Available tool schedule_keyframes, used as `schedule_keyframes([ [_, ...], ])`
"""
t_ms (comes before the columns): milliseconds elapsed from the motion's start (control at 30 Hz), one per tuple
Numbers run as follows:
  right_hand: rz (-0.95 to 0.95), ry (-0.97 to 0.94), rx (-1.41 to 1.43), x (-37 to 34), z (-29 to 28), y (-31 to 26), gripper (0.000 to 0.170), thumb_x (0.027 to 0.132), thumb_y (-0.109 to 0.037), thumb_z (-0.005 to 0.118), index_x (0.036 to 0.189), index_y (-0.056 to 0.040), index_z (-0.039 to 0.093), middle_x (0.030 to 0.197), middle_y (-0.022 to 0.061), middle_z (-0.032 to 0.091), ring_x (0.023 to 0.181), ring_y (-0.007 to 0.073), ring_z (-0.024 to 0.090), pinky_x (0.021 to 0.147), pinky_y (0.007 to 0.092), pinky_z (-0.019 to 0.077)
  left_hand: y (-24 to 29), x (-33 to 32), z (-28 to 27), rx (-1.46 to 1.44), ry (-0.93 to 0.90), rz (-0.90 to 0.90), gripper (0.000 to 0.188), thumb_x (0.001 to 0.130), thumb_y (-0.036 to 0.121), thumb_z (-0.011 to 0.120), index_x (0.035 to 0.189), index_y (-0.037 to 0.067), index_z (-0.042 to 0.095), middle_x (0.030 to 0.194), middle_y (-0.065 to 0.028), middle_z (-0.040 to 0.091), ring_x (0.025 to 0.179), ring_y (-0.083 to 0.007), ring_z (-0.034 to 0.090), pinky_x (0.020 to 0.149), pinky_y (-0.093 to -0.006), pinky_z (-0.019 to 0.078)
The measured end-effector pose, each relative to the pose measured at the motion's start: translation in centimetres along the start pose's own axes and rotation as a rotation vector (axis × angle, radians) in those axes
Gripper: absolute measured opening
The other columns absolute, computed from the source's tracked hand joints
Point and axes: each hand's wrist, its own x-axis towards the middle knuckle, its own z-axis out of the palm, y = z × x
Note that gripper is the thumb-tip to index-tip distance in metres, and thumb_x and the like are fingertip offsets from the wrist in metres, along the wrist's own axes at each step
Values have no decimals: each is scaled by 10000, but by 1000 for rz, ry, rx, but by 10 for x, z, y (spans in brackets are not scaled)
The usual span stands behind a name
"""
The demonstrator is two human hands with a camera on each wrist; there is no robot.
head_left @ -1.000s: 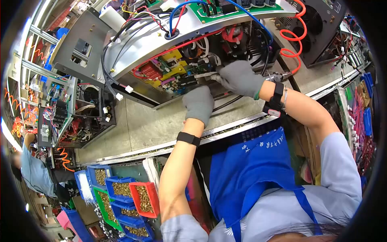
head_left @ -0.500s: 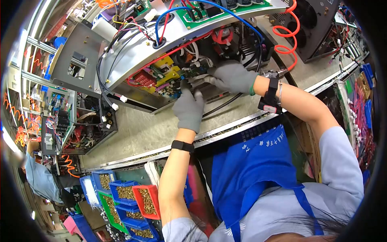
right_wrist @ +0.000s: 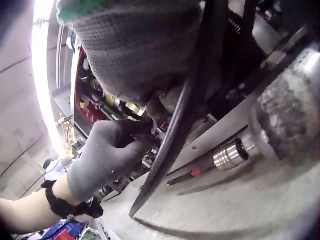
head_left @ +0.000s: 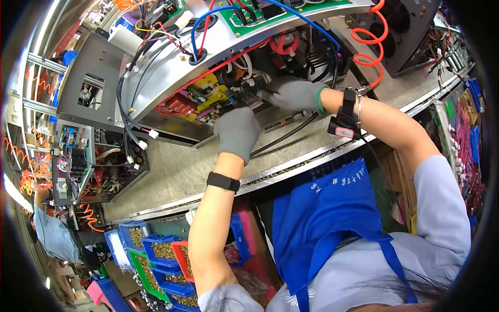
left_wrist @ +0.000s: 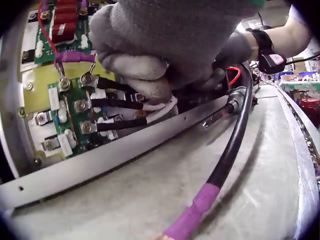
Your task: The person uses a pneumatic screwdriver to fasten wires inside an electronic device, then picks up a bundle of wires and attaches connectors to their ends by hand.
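Observation:
Both hands wear grey knit gloves and work at the open lower side of a metal electronics chassis (head_left: 161, 70). My left hand (head_left: 238, 134) has its fingers curled at the front edge; in the left wrist view it pinches white wires (left_wrist: 162, 111) with black sleeves, which run to screw terminals on a green circuit board (left_wrist: 74, 90). Right beside it, my right hand (head_left: 296, 94) reaches inside with bent fingers, the tips close to the left hand's. Its fingertips are mostly hidden, and I cannot tell what they hold.
A power screwdriver (right_wrist: 230, 155) lies on the bench (head_left: 176, 171) beside the chassis. A thick black cable (left_wrist: 232, 145) with a purple sleeve crosses in front. A red coiled hose (head_left: 382, 36) hangs at the right. Bins of brass fasteners (head_left: 161, 249) stand below the bench edge.
My left hand has gone from reaching fingers-up into the chassis to a curled grip at its edge. My right hand stays inside, slightly further left in the view.

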Motion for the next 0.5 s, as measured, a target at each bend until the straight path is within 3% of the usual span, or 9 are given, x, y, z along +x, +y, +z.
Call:
schedule_keyframes([
  [33, -73, 11, -76, 1, 3, 5, 408, 998, -342, 398, 1042, 2, 614, 936, 265, 646, 865, 438, 615, 794, 483, 478, 4, 3, -2, 11, -41, -1, 297, 842, 314, 599, 849, 46, 726, 842, -180, 704, 799, -354, 700, 681, -468, 547],
  [67, -32, -80, -211, 3, 4, 7, 409, 999, -349, 401, 1027, 0, 613, 910, 262, 647, 856, 426, 627, 784, 487, 485, 6, 4, -5, 24, -78, -3, 299, 842, 317, 600, 866, 49, 732, 857, -184, 707, 817, -354, 702, 691, -470, 549],
  [200, 163, 55, 37, -6, 8, 0, 417, 967, -402, 484, 1003, -17, 640, 872, 231, 652, 843, 406, 637, 767, 482, 497, 15, -9, -14, -8, -133, 20, 325, 864, 334, 587, 887, 39, 720, 875, -184, 710, 838, -361, 703, 715, -478, 550],
  [267, 191, 94, 63, -20, 7, -3, 422, 954, -414, 522, 989, -17, 659, 868, 233, 642, 837, 420, 625, 750, 470, 493, 17, -18, -1, -98, -46, -38, 339, 867, 348, 588, 855, 25, 692, 855, -191, 705, 830, -369, 698, 724, -479, 547],
  [333, 183, 127, -114, -35, -5, -17, 405, 925, -418, 562, 960, -27, 662, 853, 212, 647, 818, 418, 629, 721, 478, 494, 18, -18, 13, -188, 41, -86, 392, 888, 386, 569, 938, 13, 680, 883, -186, 707, 829, -353, 702, 721, -491, 550],
  [433, 153, 161, -331, -46, -12, -19, 320, 894, -364, 599, 835, -58, 671, 801, 172, 653, 749, 384, 644, 644, 481, 494, 22, -10, 29, -341, 99, -59, 373, 891, 375, 559, 884, 18, 666, 905, -191, 705, 831, -358, 699, 731, -493, 547],
  [500, 136, 177, -436, -43, -5, -14, 302, 893, -341, 595, 781, -72, 671, 761, 164, 649, 712, 368, 648, 620, 478, 492, 24, -6, 25, -265, 35, -78, 341, 877, 351, 573, 896, 32, 691, 903, -199, 705, 859, -357, 700, 741, -475, 551],
])
